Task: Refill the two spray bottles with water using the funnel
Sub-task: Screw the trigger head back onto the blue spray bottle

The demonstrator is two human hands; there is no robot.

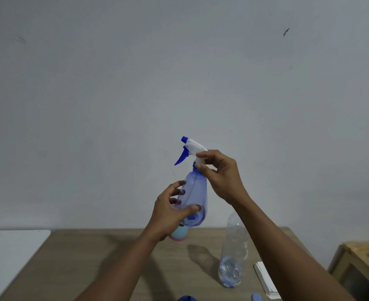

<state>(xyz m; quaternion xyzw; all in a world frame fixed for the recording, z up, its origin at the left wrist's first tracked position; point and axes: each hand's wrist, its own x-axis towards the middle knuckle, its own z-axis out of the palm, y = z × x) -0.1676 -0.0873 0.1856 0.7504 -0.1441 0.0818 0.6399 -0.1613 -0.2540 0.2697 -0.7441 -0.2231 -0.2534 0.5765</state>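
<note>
Closest, cut off at the bottom edge: a blue rounded thing (186, 298). Held up above the table (81, 257): spray bottle (197, 187), body gripped low by left hand (168, 213), collar pinched by right hand (222, 177). Probably light, near empty, thin-walled, slick; best taken at body and collar.

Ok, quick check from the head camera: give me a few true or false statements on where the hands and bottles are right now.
1. The translucent blue spray bottle is held in the air above the wooden table. True.
2. The right hand pinches its neck under the white-and-blue trigger head. True.
3. The left hand rests empty on the table. False: it grips the bottle's lower body.
4. The clear plastic water bottle lies on its side. False: it stands upright.
</note>
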